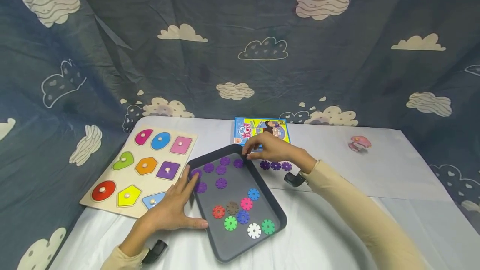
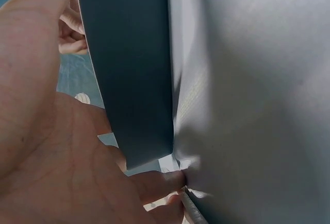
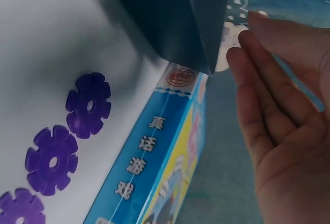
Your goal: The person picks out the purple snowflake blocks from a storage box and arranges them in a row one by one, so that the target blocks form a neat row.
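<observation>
A dark grey tray [image 1: 240, 247] lies at an angle on the white-covered table. My left hand [image 1: 168, 209] rests along its left side with fingers spread, thumb by the rim; one fingertip is close to a purple notched disc [image 1: 201, 187], contact unclear. By the tray's far right corner is my right hand [image 1: 271, 148], fingers loosely bent; the right wrist view shows nothing between them. Purple discs [image 1: 221, 183] lie in the far part of the tray, and mixed-colour ones, such as a white disc [image 1: 254, 231], in the near part. Three purple discs [image 1: 275, 166] lie outside, right of the tray.
A blue and yellow box [image 1: 262, 126] lies behind the tray, beneath my right hand. To the left is a wooden knob puzzle board [image 1: 138, 145] with coloured shapes. A small pink object [image 1: 360, 142] sits at the far right. A cloud-patterned cloth [image 1: 232, 70] hangs behind.
</observation>
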Demonstrator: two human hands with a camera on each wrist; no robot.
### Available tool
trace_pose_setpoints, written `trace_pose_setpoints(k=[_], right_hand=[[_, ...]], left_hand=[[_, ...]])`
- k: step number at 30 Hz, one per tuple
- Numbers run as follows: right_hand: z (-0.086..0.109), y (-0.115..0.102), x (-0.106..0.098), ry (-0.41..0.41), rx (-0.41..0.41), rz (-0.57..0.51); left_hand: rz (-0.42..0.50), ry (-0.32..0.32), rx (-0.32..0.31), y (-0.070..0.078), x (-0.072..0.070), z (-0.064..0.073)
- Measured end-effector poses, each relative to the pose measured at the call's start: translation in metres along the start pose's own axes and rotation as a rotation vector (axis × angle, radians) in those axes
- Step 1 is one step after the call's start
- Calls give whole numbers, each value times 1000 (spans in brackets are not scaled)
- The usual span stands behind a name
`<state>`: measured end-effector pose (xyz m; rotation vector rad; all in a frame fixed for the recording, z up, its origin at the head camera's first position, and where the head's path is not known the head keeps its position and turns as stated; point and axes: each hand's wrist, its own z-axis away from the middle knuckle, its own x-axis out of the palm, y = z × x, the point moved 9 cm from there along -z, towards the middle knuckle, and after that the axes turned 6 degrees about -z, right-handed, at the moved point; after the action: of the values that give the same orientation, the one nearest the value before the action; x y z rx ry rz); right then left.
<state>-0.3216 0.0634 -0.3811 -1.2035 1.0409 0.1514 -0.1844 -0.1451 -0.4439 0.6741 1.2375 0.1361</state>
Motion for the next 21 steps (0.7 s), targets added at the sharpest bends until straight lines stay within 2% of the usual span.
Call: trace_pose_setpoints(k=[5,11,16,21], right_hand=[[-16,1,11,-65,-24,69],[-32,7,21,-136,-5,127],[-39,9,31,-204,-14,142],[-44,9,36,-221,-32,194]], left_hand=[[2,0,-3,0,0,0],[2,2,1,0,0,0],[-1,1,1,-1,1,-1],[3,2,-2,-1,1,-1]])
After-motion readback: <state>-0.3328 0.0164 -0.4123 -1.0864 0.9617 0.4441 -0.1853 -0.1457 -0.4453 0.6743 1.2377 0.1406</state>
